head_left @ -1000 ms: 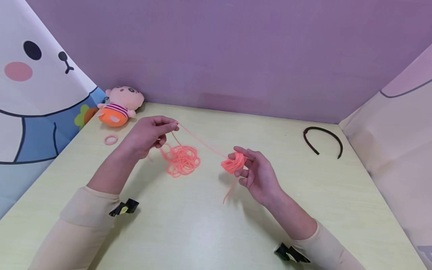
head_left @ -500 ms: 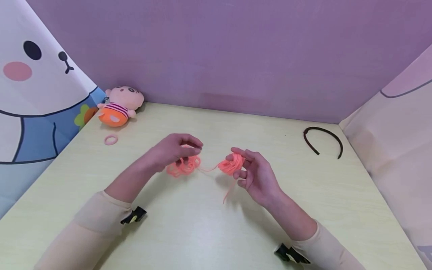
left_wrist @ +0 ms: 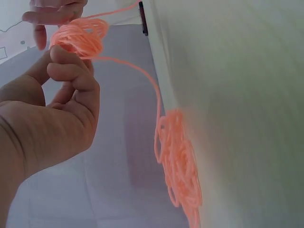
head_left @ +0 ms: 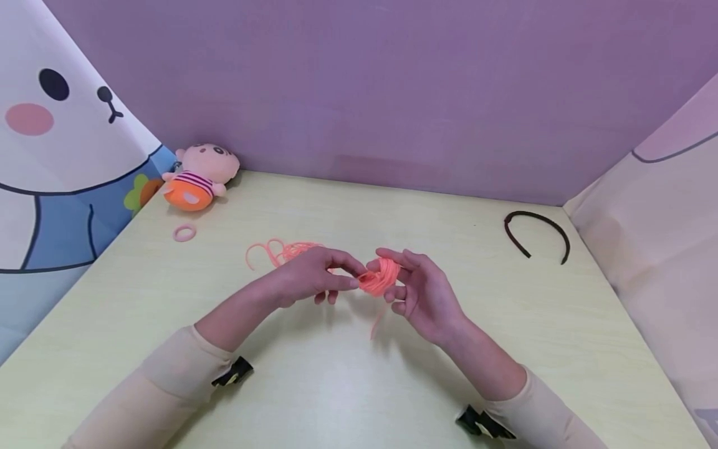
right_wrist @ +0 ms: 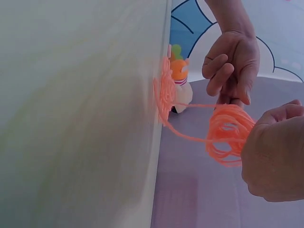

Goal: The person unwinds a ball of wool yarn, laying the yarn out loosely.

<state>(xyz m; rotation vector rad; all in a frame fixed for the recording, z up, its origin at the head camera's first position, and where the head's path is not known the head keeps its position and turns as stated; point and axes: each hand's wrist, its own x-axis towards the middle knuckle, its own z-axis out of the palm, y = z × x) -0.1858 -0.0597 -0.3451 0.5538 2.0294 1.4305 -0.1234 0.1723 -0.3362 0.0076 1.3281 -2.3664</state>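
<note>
A purple backdrop [head_left: 370, 93] fills the far side, a cartoon sheet [head_left: 78, 156] guards the left flank, and below them spreads the pale desk [head_left: 325, 386]. Two beige sleeves [head_left: 146, 393] stretch over it, and here's the action! The right grip [head_left: 426, 296] is half curled, with the coral yarn bundle [head_left: 379, 279] about its fingers, held clear of the desk. The left grip [head_left: 305, 274] meets it there, thumb and forefinger drawn to a pinch at the bundle's edge, other fingers loosely bent. In the far left corner, a doll [head_left: 196, 181], whole in the head view; the right wrist view gets only part of it, behind the yarn heap [head_left: 297, 251]. That heap lies on the desk, partly covered by the left grip from above, but the left wrist view opens up its loops and the strand [left_wrist: 142, 71] arcing to the bundle, hidden from the head. Out right, a black headband [head_left: 533, 214]. The bundle's hollow middle? The right wrist view looks straight in! Small stuff now: black pieces [head_left: 238, 371] at the sleeves, a pink ring [head_left: 184, 239] near the doll, a loose end [head_left: 378, 323] dangling below the bundle.
</note>
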